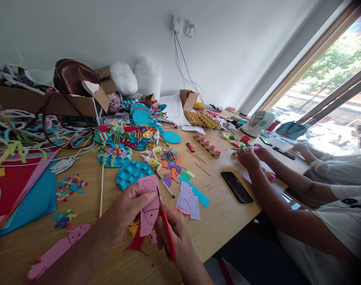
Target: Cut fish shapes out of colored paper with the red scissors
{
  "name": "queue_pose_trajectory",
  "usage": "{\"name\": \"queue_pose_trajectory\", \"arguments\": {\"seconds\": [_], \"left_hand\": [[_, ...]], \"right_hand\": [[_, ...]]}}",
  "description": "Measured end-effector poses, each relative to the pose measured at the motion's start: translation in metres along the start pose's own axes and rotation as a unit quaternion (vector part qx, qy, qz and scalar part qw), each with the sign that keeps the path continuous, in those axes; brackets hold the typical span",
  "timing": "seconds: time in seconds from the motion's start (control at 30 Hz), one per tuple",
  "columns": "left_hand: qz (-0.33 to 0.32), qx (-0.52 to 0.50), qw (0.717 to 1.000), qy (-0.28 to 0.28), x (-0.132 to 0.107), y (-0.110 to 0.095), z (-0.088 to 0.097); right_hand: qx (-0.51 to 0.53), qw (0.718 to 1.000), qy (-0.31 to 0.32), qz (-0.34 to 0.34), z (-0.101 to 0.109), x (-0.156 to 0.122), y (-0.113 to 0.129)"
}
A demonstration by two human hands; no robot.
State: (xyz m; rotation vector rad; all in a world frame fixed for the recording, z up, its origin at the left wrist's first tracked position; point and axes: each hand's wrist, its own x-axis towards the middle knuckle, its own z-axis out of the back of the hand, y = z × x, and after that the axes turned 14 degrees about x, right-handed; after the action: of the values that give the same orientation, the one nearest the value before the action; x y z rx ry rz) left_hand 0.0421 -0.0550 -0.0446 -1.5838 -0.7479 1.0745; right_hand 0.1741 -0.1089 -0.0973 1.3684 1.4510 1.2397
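My left hand (124, 211) pinches a pink foam sheet (149, 206) with a fish outline drawn on it, held upright above the table edge. My right hand (176, 233) grips red-handled scissors (167, 233), whose blades meet the sheet's right edge. Red and yellow foam scraps (135, 237) lie on the wooden table (219, 221) right under my hands. A lilac foam cut-out (188, 202) on a teal strip lies just beyond my right hand.
A person at the right works with both hands (248, 158) on small pink pieces; a black phone (236, 187) lies beside them. Teal paper discs (133, 174), glue bottles (152, 162), a thin wooden stick (101, 190), coloured foam sheets (23, 190) and cardboard boxes (50, 101) crowd the left and back.
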Motion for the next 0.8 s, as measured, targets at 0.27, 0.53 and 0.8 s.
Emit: {"name": "queue_pose_trajectory", "arguments": {"seconds": [0.27, 0.53, 0.8], "left_hand": [[0.008, 0.036, 0.999, 0.012, 0.0009, -0.0001, 0.0003], [-0.001, 0.026, 0.999, 0.047, 0.0025, 0.0013, 0.0040], [-0.020, 0.027, 0.997, 0.065, 0.0022, 0.0046, 0.0078]], "right_hand": [[-0.004, 1.000, 0.003, 0.004, 0.0017, -0.0010, 0.0014], [-0.004, 1.000, -0.006, -0.014, 0.0028, -0.0024, 0.0033], [-0.023, 1.000, -0.001, -0.013, 0.0057, -0.0062, 0.0048]]}}
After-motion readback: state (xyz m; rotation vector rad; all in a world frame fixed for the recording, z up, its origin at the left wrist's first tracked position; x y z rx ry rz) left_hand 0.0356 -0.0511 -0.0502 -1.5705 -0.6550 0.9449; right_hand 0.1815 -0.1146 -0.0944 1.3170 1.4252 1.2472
